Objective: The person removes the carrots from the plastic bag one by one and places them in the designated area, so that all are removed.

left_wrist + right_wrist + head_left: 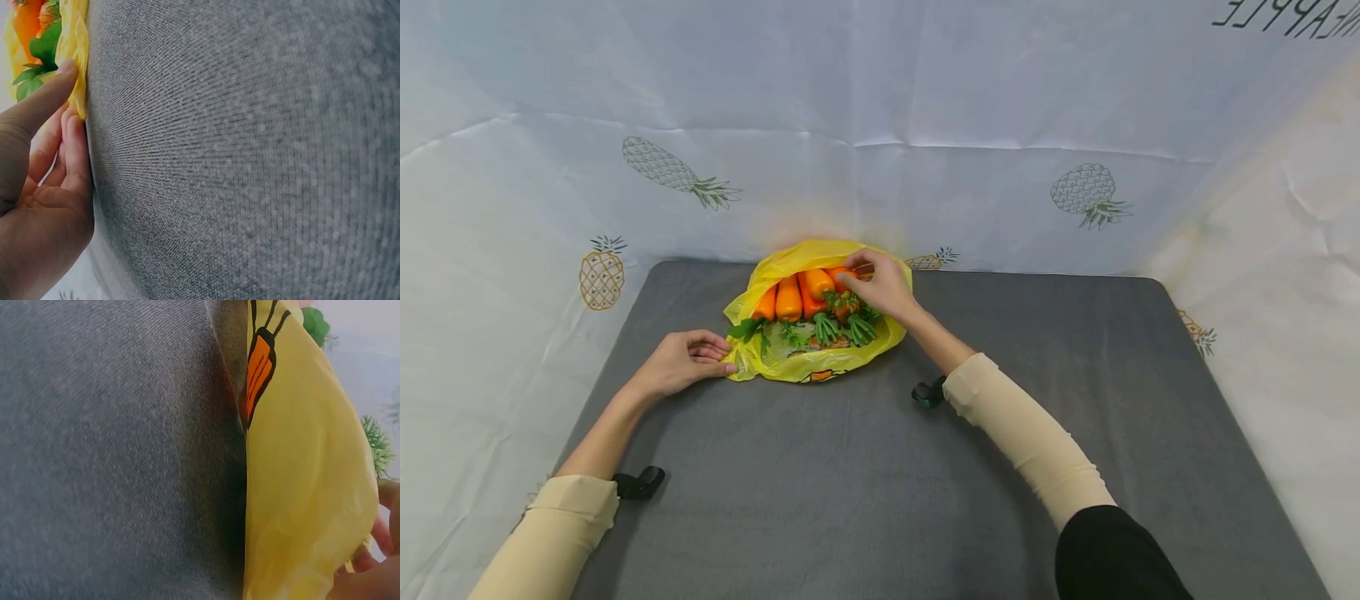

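while your left hand pinches the near left corner of the yellow bag between thumb and fingers, your right hand comes over the bag's right side, fingers bent beside the carrots at that end. whether your right hand grips a carrot, the bag's rim or nothing, i cannot tell (the right wrist view has part of it behind the yellow plastic). the bag lies with its mouth open toward you, and the carrots sit inside it in a row, their green tops pointing to its near side. some leaves stick out at the bag's left edge, just beside your left fingertips. an orange and black print shows on the bag's near side. under the bag is the grey table, and behind the bag hangs a white sheet with pineapples printed on it. nearer to you than the bag, a black strap shows beside your left sleeve.
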The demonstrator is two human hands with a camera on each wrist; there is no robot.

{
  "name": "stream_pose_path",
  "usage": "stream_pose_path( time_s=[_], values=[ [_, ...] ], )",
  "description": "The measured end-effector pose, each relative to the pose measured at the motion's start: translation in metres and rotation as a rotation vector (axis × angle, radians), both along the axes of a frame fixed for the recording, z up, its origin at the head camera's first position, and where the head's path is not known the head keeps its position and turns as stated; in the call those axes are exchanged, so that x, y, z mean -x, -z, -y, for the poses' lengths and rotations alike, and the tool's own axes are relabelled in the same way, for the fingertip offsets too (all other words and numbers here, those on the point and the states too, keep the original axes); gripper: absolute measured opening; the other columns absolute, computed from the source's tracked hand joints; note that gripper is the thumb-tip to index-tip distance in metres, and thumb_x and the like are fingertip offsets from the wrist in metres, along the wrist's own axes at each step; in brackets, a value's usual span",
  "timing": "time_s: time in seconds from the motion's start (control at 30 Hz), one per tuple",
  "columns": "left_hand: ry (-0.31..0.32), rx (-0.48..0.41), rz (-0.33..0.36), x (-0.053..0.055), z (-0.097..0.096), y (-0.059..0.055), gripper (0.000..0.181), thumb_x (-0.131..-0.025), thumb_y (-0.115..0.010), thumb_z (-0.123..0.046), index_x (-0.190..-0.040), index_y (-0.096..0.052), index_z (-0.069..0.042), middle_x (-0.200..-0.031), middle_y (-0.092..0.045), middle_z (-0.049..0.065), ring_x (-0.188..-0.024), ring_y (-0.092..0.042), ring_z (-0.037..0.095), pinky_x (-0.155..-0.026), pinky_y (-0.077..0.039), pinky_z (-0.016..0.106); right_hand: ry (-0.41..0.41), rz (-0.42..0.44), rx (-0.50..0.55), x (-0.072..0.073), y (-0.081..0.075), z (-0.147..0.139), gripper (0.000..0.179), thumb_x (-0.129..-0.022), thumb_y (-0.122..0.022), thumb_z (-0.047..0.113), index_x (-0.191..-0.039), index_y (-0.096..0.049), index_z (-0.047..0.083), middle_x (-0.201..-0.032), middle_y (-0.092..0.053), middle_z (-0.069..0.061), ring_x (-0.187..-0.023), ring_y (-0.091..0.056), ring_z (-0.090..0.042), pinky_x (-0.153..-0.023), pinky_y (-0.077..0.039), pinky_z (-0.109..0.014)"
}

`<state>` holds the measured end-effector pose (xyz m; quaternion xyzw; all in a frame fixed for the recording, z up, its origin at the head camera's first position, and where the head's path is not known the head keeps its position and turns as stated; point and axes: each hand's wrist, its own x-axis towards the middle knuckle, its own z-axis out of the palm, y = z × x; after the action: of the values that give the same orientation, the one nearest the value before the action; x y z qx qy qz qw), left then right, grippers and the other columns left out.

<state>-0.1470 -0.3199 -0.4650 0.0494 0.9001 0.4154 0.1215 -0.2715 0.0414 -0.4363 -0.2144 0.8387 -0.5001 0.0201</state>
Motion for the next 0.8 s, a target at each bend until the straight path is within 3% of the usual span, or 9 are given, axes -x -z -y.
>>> stream_pose_path(
  time_s=[0.43,0.8],
  values=[
    [0.006,-0.004,-0.007,-0.001,0.0,-0.0004,0.041,-0.095,-0.087,-0.02,-0.122,-0.071,0.006,-0.113,-0.076,0.022,-0.087,-0.068,-0.003,-0.077,-0.058,0.014,0.048,0.012,-0.07,-0.0015,0.0044,0.006,0.037,-0.1,-0.081,0.023,-0.131,-0.072,0.005,-0.131,-0.076,-0.017,-0.115,-0.074,-0.033,-0.102,-0.062,-0.044],
    [0.009,-0.007,-0.021,-0.0012,-0.0001,-0.0005,0.041,-0.094,-0.087,-0.02,-0.121,-0.071,0.006,-0.113,-0.077,0.022,-0.086,-0.068,-0.003,-0.077,-0.058,0.013,0.076,0.058,-0.008,-0.0046,0.0053,-0.0027,0.035,-0.101,-0.078,0.021,-0.132,-0.073,0.005,-0.131,-0.076,-0.017,-0.114,-0.074,-0.033,-0.098,-0.063,-0.046]
  ],
)
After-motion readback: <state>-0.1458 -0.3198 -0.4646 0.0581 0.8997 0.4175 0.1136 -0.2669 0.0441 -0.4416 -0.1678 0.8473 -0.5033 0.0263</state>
